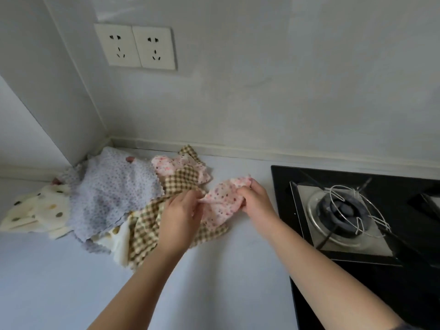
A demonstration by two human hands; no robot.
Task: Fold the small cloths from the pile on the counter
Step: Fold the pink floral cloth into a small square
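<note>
The small pink cloth with a red flower print is held low over the white table, at the right edge of the pile, between the pile and the hob. The left hand pinches its left edge and the right hand grips its upper right corner. The fingers of both hands are curled onto the fabric, which is bunched and wrinkled between them.

This looks like the beginning of one fold: the cloth is picked out but not yet spread. The next move probably calls for drawing the hands apart to flatten it, then laying it on the table nearer to the person before bringing edge to edge.

Its lower part lies against the brown and cream checked cloth, so that one may be dragged along. Further left lie a lavender cloth with small dots, a cream cloth with coloured spots and a second pink flowered cloth, all unfolded. Near the right hand is a black glass gas hob with its dark burner; the cloth should be kept off it. Two white wall sockets are above.
</note>
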